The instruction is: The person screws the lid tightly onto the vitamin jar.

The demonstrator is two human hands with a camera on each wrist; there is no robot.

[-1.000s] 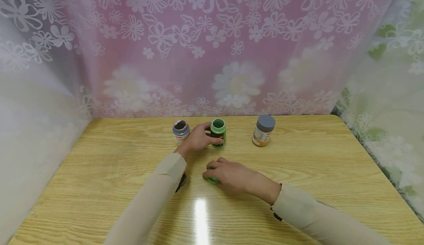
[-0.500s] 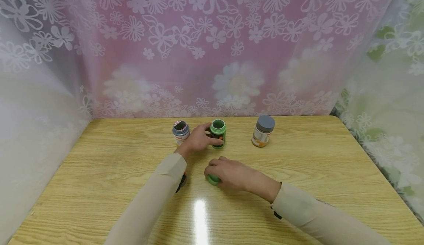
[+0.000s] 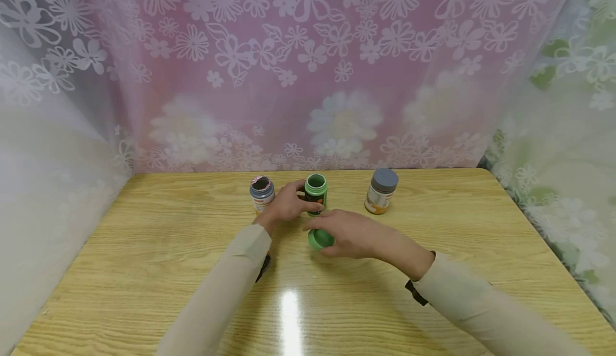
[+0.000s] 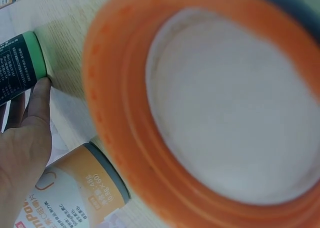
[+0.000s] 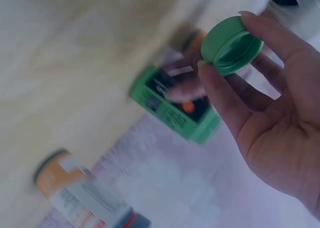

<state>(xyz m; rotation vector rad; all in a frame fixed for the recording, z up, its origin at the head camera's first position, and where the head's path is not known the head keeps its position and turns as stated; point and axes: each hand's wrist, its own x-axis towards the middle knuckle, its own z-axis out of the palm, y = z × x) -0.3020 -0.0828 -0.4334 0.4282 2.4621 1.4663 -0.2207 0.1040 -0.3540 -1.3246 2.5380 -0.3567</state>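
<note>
My left hand [image 3: 289,202] holds the open green jar [image 3: 316,186] with its fingers and thumb around the side; the jar stands upright on the table. In the left wrist view, the dark label and green base of the green jar [image 4: 20,62] show beside that hand. My right hand [image 3: 358,233] pinches a green lid [image 3: 321,239] by its edge, just in front of the jar. The right wrist view shows the lid [image 5: 231,45] tilted between thumb and fingers, its hollow underside facing the palm.
An open jar with a grey rim [image 3: 262,190] stands left of my left hand. A grey-capped jar [image 3: 382,191] stands to the right. An orange ring-shaped rim with a white inside [image 4: 115,87] looms close in the left wrist view. A flowered curtain [image 3: 337,78] hangs behind the table.
My right hand has lifted the green lid off the table and brought it forward and slightly right, closer to the green jar. The left hand keeps its hold on the jar.
</note>
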